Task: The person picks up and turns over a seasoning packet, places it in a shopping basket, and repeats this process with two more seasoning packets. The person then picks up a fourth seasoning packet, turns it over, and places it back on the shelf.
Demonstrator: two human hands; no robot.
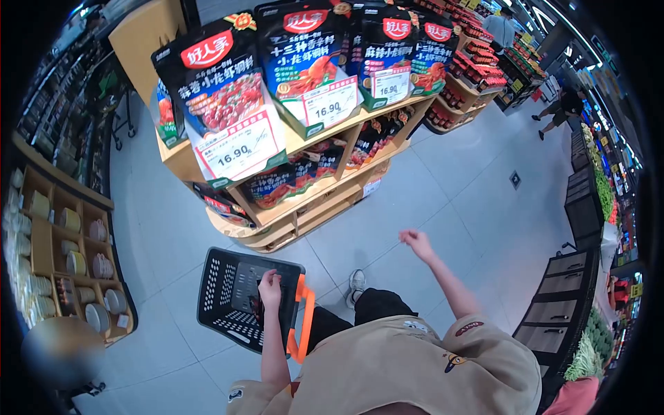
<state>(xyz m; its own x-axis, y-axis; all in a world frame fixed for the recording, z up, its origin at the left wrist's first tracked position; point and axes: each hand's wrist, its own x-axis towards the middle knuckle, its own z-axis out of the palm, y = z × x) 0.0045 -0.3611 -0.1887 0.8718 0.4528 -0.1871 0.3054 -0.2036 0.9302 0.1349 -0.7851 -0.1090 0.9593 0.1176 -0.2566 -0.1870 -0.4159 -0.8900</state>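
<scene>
Over a black shopping basket (225, 294) is my left hand (270, 286), its fingers curled together with no object visible in them. The basket's orange handle (306, 311) lies just right of my left forearm, near the elbow. Whether the handle touches the arm is hard to tell. Some dark, unclear contents show inside the basket. Held out above the floor, my right hand (415, 241) is empty, with loosely bent fingers slightly apart. The nearest thing to it is a wooden display shelf (304, 142) bearing black seasoning pouches (225, 90) with 16.90 price cards (238, 149).
Bowls and cups fill a wooden rack (52, 242) at the left. Dark cabinets (557, 297) and green vegetables (590, 353) line the right side. A person (568, 104) in dark clothes is at the upper right, and another person (499, 29) is farther back.
</scene>
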